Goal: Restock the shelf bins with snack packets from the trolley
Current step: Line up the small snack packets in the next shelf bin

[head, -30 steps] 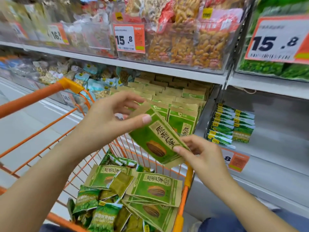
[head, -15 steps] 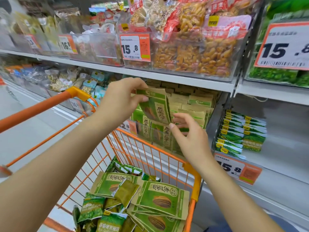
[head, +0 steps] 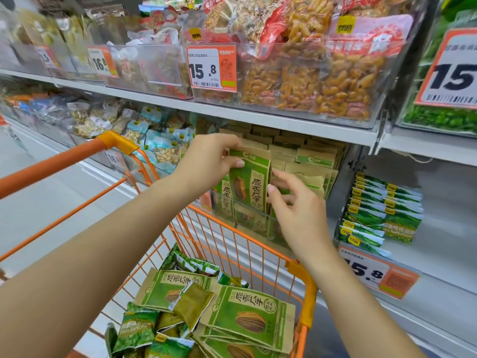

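Observation:
My left hand [head: 209, 161] pinches the top of a green sunflower-seed packet [head: 251, 182] and holds it upright at the front of a clear shelf bin [head: 240, 220] packed with the same green and kraft packets [head: 309, 161]. Just to its right, my right hand [head: 296, 205] reaches into the bin with fingers curled among the standing packets; what it holds is unclear. Below my arms, the orange trolley [head: 307, 288] carries several more green packets [head: 250, 313] lying flat.
A shelf above carries clear bins of peanut snacks [head: 322, 81] with a 15.8 price tag [head: 211, 67]. To the right lies a small stack of dark green packets [head: 382, 215] on a mostly bare shelf. Left bins hold blue and clear nut bags [head: 154, 140].
Both hands carried the green packet from above the trolley up into the shelf bin. It now stands upright at the bin's front, and my right hand moved in beside it.

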